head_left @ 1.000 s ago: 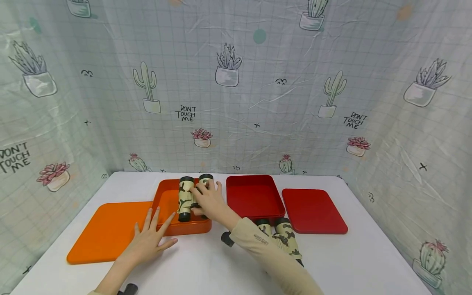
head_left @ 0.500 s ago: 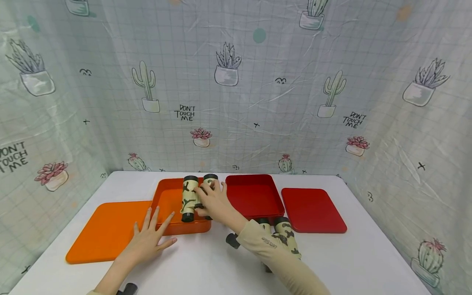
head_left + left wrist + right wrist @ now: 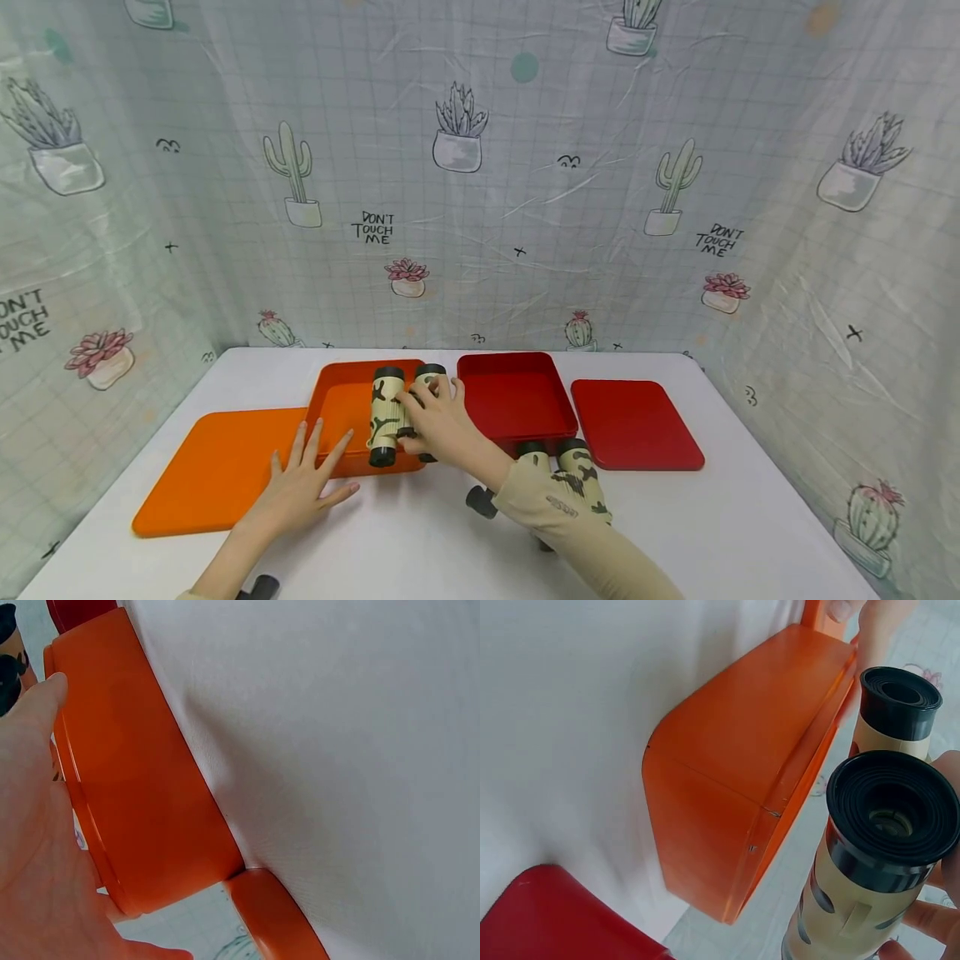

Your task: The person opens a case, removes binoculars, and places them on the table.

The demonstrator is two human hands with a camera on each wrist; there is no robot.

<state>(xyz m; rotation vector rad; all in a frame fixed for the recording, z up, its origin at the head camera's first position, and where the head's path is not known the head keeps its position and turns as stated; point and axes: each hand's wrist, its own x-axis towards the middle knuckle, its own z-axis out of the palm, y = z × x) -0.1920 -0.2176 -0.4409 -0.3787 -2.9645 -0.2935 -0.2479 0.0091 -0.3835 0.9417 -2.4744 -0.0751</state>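
Observation:
Camouflage-patterned binoculars [image 3: 386, 412] are in my right hand [image 3: 442, 425], whose fingers curl over the barrels from the right. They stand over the right half of the open orange box [image 3: 330, 408], with the black eyepieces [image 3: 892, 814] toward me, clear of the box front in the right wrist view. My left hand [image 3: 296, 492] lies with fingers spread at the box's front left corner; its fingertips are at the front rim. In the left wrist view, the thumb [image 3: 49, 694] is by the rim of the orange front wall [image 3: 142, 765].
An orange lid [image 3: 217, 475] lies left of the orange box. On the right are an open red box [image 3: 513, 400] and a red lid [image 3: 637, 425]. A second pair of camouflage binoculars [image 3: 581, 475] lies before the red box, partly hidden by my right forearm.
My right hand has carried the binoculars a little to the right, then slightly toward me. My left hand has stayed where it was.

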